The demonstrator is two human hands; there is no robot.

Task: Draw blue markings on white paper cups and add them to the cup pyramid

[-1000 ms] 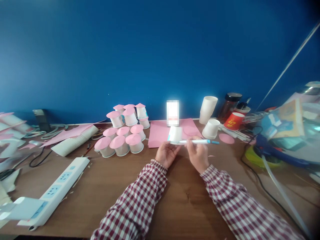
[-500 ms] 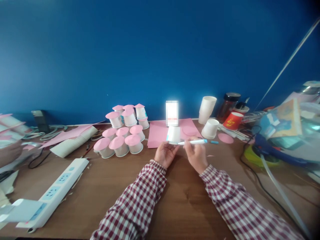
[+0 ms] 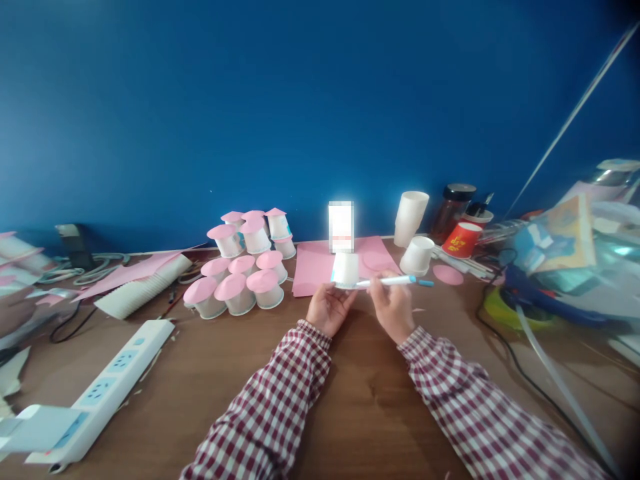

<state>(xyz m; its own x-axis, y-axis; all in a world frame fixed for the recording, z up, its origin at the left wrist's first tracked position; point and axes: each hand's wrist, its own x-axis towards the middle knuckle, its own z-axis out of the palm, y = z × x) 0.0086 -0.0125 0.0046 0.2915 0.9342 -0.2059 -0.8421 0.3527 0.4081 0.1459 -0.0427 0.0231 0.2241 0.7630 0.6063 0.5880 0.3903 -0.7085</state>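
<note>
My left hand holds a white paper cup upside down by its rim, with a blue mark showing on its left side. In my right hand is a white and blue marker pen, its tip pointing left at the cup's lower edge; I cannot tell whether it touches. The blue pen cap is by the pen's back end. Behind the cup lie pink paper sheets and a bright, pixelated phone-like shape. To the left stand several upturned cups with pink paper cone tops.
A stack of white cups, an upturned cup, a red cup and a pink disc are at right. A power strip lies front left. A tape-like blue tool and cables crowd the right side.
The view has shifted slightly, so the things on the table appear a little further left. Both hands keep their grip on the cup and the marker pen.
</note>
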